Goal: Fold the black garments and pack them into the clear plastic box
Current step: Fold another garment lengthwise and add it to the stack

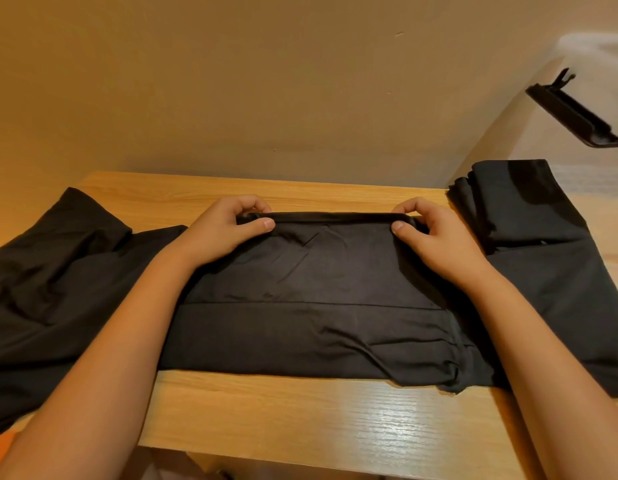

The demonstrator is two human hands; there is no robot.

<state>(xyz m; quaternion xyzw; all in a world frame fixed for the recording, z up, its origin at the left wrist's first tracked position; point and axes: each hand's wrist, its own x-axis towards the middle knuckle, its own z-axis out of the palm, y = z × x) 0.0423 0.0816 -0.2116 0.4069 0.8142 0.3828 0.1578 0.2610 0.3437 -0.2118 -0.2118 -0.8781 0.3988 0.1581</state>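
A black garment (318, 306) lies flat across the middle of the wooden table (300, 420). My left hand (228, 230) pinches its far edge at the left corner between thumb and curled fingers. My right hand (435, 233) pinches the same edge at the right corner. The edge between them is pulled straight. A rumpled black garment (54, 282) lies at the left. A folded black garment (522, 202) sits at the right. The clear plastic box (598, 105) stands at the far right, hazy, with a black latch piece (574, 116) on it.
A beige wall runs close behind the table's far edge. A strip of bare wood shows between the garment and the table's near edge.
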